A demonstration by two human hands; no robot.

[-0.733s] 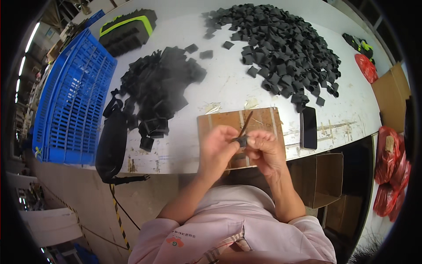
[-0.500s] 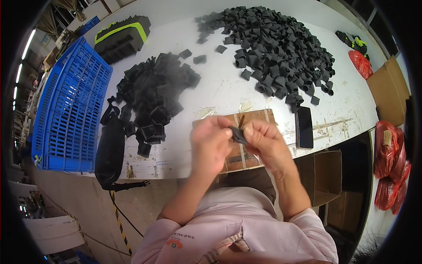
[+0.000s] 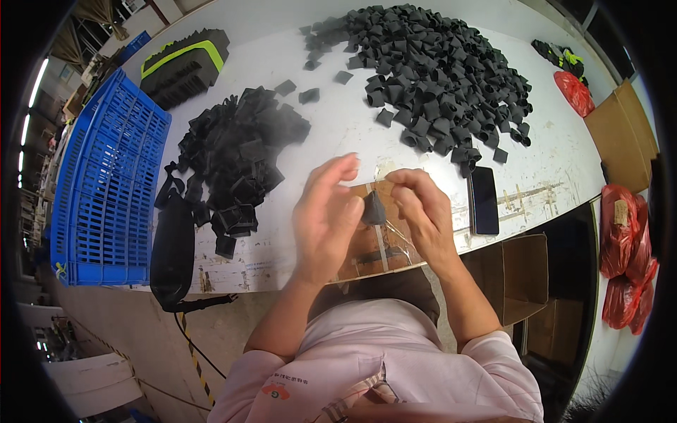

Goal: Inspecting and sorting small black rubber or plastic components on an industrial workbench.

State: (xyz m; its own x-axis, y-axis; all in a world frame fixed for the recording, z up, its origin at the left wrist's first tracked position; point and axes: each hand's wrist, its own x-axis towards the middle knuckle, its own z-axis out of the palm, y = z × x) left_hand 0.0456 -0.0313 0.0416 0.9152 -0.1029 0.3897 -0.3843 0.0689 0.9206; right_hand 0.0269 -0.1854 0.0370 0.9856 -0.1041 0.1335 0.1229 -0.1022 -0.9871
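Observation:
A small folded piece of black fabric [image 3: 374, 209] is between my hands over the brown board [image 3: 363, 263] at the table's front edge. Beside it is my left hand [image 3: 326, 222], somewhat blurred, its fingers stretched and the thumb apart. The thumb tip comes close to the fabric; whether they touch is unclear. On the other side, my right hand [image 3: 426, 215] has curled fingers, with the fingertips near the piece. A thin, shiny, thread-like or metal object [image 3: 400, 237] shows by that hand's lower edge, and its kind cannot be made out.
A loose pile of black fabric pieces [image 3: 243, 137] lies left, a larger pile of black loops [image 3: 437, 74] at the far right. Around them are a blue crate [image 3: 109, 190], a black pouch [image 3: 173, 247], a phone [image 3: 484, 201], a cardboard box [image 3: 525, 275] and red bags [image 3: 620, 240].
My hands have moved apart from their pinch on the black piece, and the left fingers have spread. The brown pointed thing by my right thumb no longer shows. The view has shifted slightly.

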